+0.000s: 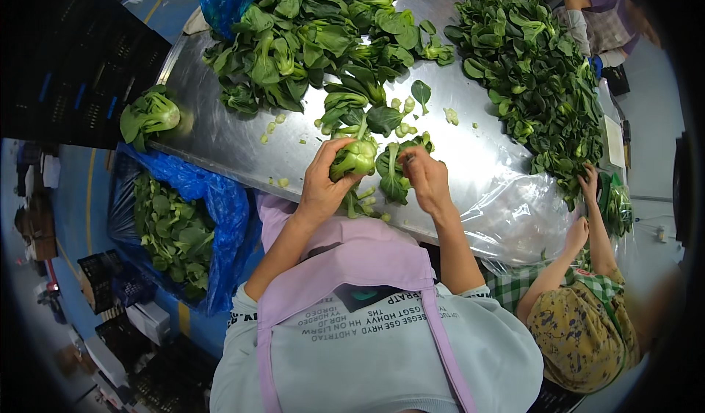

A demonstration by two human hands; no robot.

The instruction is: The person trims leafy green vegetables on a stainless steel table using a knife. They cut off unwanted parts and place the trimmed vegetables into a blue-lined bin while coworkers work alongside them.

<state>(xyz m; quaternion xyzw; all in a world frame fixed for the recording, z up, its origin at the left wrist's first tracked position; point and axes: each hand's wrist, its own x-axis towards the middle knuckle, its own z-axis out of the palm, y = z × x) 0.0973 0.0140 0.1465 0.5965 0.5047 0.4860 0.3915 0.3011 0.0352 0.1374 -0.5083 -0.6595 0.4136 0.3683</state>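
My left hand (325, 179) is closed around a head of bok choy (361, 157), its pale cut base turned up. Just right of it, my right hand (425, 179) is curled with its fingers bent; a small dark thing shows at the fingertips, too small to name. Under and beside the right hand lies another bok choy head (392, 179). Cut stem ends (405, 129) and a loose leaf (421, 93) are scattered on the metal table (473, 154). A big pile of bok choy (314, 38) spreads beyond my hands.
A second heap of greens (529, 71) lies at the right, with clear plastic film (512, 215) near it. Two co-workers stand at the right side. One bok choy head (151, 115) rests at the left corner. Below is a blue-lined container (226, 237) of leaves; black crates (71, 66) stand left.
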